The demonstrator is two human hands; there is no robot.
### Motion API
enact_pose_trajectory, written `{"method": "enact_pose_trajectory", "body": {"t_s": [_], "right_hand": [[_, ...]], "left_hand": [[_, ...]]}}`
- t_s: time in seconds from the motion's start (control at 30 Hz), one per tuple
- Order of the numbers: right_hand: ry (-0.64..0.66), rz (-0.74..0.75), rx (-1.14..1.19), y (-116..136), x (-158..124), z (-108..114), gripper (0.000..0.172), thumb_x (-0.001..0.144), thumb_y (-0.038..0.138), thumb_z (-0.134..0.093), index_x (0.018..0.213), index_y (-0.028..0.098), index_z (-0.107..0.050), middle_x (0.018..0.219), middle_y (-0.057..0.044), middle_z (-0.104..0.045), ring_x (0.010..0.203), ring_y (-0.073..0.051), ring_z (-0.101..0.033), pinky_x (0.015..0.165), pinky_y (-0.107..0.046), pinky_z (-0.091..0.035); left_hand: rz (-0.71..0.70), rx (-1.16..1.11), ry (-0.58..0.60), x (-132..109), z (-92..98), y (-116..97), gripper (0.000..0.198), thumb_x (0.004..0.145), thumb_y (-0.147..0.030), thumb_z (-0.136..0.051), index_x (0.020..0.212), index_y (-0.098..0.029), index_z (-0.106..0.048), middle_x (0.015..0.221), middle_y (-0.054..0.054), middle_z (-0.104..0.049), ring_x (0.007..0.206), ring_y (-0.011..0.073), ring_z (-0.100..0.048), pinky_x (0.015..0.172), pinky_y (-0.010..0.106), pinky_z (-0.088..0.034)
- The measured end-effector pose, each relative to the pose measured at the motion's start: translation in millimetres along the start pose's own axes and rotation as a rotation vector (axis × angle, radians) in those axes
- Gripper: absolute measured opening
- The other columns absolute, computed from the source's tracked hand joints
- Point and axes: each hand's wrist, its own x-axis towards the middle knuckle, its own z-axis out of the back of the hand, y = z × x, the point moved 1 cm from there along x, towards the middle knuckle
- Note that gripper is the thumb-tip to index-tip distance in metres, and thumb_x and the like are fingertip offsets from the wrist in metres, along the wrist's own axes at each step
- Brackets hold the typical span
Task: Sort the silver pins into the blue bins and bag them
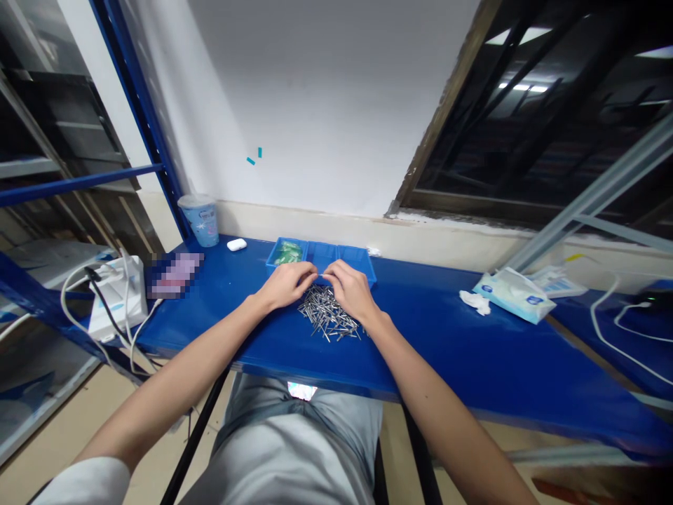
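From my seat I see a plain white wall (326, 105) behind a long blue table (442, 337), with a cream band (263, 223) along the wall's foot. Two teal strips (259, 152) stick to the white. At the right I get a dark window (526, 140) in a worn brown frame (446, 105), its glass showing bright streaks of light (523, 87). A grey metal brace (604, 188) slants across it. At the left, a blue post (135, 91) meets a blue crossbar (78, 184). Below the table I make out tan floor (78, 428).
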Motion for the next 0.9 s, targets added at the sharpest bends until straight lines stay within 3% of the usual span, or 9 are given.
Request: {"method": "enact_pose_trajectory", "body": {"t_s": [0.1, 0.3, 0.47, 0.57, 0.63, 0.73, 0.9], "right_hand": [[0.015, -0.010, -0.039, 4, 1, -3, 0.033, 0.109, 0.032, -0.038, 0.099, 0.021, -0.067, 0.099, -0.008, -0.069, 0.093, -0.022, -0.064, 0.085, -0.030, -0.044], [-0.046, 0.009, -0.038, 1, 5, 14, 0.030, 0.107, 0.031, -0.043, 0.098, 0.022, -0.069, 0.102, -0.009, -0.071, 0.097, -0.023, -0.065, 0.087, -0.032, -0.046], [-0.349, -0.025, -0.055, -17, -3, 37, 0.031, 0.107, 0.032, -0.041, 0.097, 0.021, -0.068, 0.101, -0.012, -0.070, 0.098, -0.025, -0.066, 0.089, -0.035, -0.049], [-0.536, -0.139, -0.134, -27, -7, 44, 0.032, 0.107, 0.035, -0.041, 0.098, 0.020, -0.067, 0.099, -0.013, -0.067, 0.096, -0.025, -0.065, 0.089, -0.037, -0.048], [-0.565, -0.211, -0.172, -31, -7, 45, 0.029, 0.105, 0.037, -0.044, 0.107, 0.020, -0.068, 0.107, -0.013, -0.066, 0.095, -0.026, -0.064, 0.090, -0.038, -0.049], [-0.528, -0.224, -0.177, -33, -4, 40, 0.030, 0.102, 0.040, -0.051, 0.120, 0.022, -0.067, 0.116, -0.012, -0.063, 0.092, -0.025, -0.065, 0.086, -0.039, -0.051], [-0.426, -0.109, -0.101, -31, -1, 25, 0.024, 0.103, 0.037, -0.052, 0.112, 0.022, -0.068, 0.106, -0.009, -0.062, 0.088, -0.023, -0.065, 0.083, -0.037, -0.051]], "left_hand": [[-0.044, 0.031, 0.011, 0, -0.5, -3, 0.024, 0.105, -0.030, -0.044, 0.103, -0.018, -0.065, 0.097, 0.008, -0.072, 0.085, 0.0204, -0.065, 0.079, 0.033, -0.047], [-0.002, -0.005, -0.076, 3, 4.4, -4, 0.024, 0.105, -0.032, -0.049, 0.096, -0.019, -0.067, 0.086, 0.005, -0.071, 0.076, 0.0177, -0.062, 0.074, 0.031, -0.044], [0.054, -0.043, -0.142, 2, 11.8, 0, 0.026, 0.103, -0.033, -0.051, 0.093, -0.017, -0.069, 0.076, 0.003, -0.067, 0.065, 0.0149, -0.055, 0.067, 0.029, -0.042], [0.088, -0.066, -0.030, 1, 9.9, 0, 0.027, 0.102, -0.035, -0.054, 0.096, -0.016, -0.073, 0.062, 0.000, -0.062, 0.055, 0.0132, -0.051, 0.062, 0.028, -0.038], [0.067, -0.066, 0.085, 1, 6.3, -4, 0.029, 0.102, -0.037, -0.055, 0.099, -0.017, -0.075, 0.057, -0.001, -0.060, 0.051, 0.0129, -0.051, 0.061, 0.027, -0.037], [0.003, -0.025, 0.231, 1, 0.5, -13, 0.035, 0.101, -0.046, -0.058, 0.101, -0.018, -0.078, 0.055, -0.001, -0.061, 0.053, 0.0147, -0.057, 0.060, 0.027, -0.037], [-0.087, 0.166, 0.329, 0, -8.2, -25, 0.040, 0.099, -0.056, -0.059, 0.099, -0.020, -0.078, 0.065, 0.003, -0.069, 0.062, 0.0184, -0.065, 0.062, 0.027, -0.038]]}}
